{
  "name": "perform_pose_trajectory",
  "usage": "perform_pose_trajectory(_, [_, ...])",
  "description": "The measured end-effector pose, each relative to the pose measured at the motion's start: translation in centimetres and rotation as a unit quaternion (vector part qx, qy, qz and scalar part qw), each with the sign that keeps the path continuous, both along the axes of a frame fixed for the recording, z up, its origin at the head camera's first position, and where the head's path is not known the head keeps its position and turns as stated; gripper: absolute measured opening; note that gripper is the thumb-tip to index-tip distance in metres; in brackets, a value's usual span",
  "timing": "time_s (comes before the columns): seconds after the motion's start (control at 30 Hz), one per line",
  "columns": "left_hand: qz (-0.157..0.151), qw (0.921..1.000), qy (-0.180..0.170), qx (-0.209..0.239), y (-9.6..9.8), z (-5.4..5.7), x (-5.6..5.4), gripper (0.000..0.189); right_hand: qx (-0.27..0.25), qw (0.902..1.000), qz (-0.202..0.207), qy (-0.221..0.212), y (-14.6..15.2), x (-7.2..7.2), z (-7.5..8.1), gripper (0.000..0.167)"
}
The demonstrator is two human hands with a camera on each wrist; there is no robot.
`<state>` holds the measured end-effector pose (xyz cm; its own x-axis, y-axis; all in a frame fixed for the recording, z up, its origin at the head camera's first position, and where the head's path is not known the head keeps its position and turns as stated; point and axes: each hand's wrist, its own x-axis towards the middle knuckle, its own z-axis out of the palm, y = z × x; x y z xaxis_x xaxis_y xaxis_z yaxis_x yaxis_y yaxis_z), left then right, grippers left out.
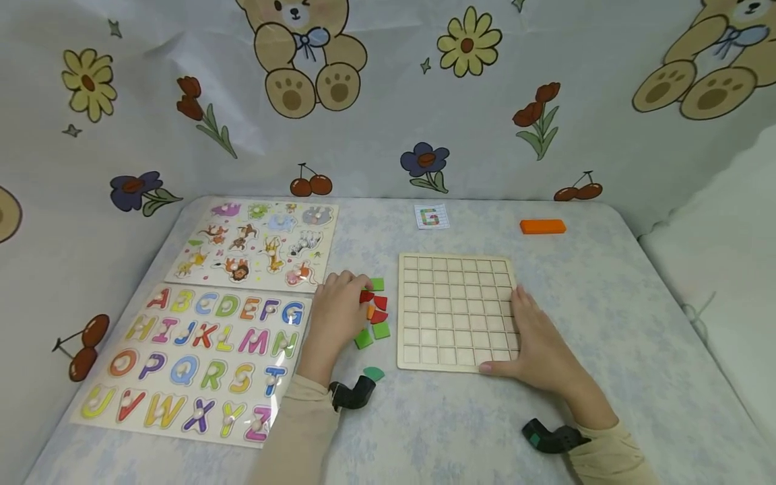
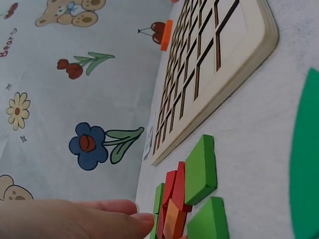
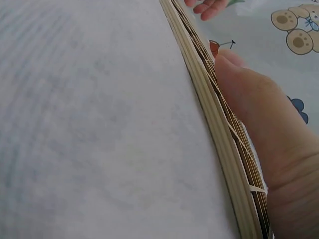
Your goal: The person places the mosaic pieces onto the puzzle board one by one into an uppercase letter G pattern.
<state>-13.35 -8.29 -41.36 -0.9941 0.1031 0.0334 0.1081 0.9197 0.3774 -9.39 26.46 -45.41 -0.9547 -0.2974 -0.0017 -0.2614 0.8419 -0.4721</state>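
Observation:
A wooden grid board [image 1: 457, 311] lies flat, its square cells framed by thin raised strips. My right hand [image 1: 539, 343] rests at its near right corner, thumb along the front edge and straight fingers against the right side; the thumb [image 3: 264, 104] shows at the board's edge in the right wrist view. Left of the board, my left hand [image 1: 342, 306] reaches over a small cluster of flat pieces, fingertips right at them. Among these are green squares [image 1: 381, 330], red quarter-round pieces [image 1: 379, 316] and an orange piece [image 2: 174, 219]. Part of the cluster is hidden by the hand.
An alphabet puzzle board [image 1: 200, 364] and an animal puzzle board [image 1: 254, 242] lie at left. Behind the grid board are a small pattern card [image 1: 432, 217] and an orange bar [image 1: 542, 227]. A dark green quarter-round piece [image 1: 374, 373] lies near my left wrist.

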Motion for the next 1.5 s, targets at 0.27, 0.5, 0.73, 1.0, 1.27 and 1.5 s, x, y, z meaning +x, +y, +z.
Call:
perform_pose_trajectory(0.27, [-0.035, 0.9988, -0.016, 0.031, 0.1, 0.8, 0.5, 0.021, -0.012, 0.9997, 0.006, -0.019, 0.6, 0.2, -0.2, 0.147])
perform_pose_trajectory(0.5, [-0.101, 0.9851, -0.08, 0.114, 0.4, 2.4, 1.6, 0.021, -0.014, 0.9998, 0.006, -0.012, 0.5, 0.0, -0.5, 0.147])
perform_pose_trajectory(0.73, [-0.176, 0.9543, -0.209, 0.12, -0.1, 2.7, 2.8, 0.028, -0.012, 0.9997, 0.004, -0.023, 0.7, -0.1, -0.7, 0.147])
perform_pose_trajectory(1.0, [-0.148, 0.9498, -0.271, 0.05, -0.1, 2.3, 3.6, 0.032, -0.014, 0.9994, -0.004, -0.031, 0.7, 0.1, -0.7, 0.149])
perform_pose_trajectory(1.27, [-0.125, 0.9544, -0.27, 0.029, 0.3, 2.4, 3.8, 0.027, -0.006, 0.9992, -0.01, -0.039, 0.5, 0.0, -0.6, 0.149])
perform_pose_trajectory(1.5, [-0.148, 0.96, -0.237, -0.007, 0.8, 2.7, 4.0, 0.03, -0.003, 0.9991, -0.013, -0.039, 0.5, 0.1, -0.7, 0.149])
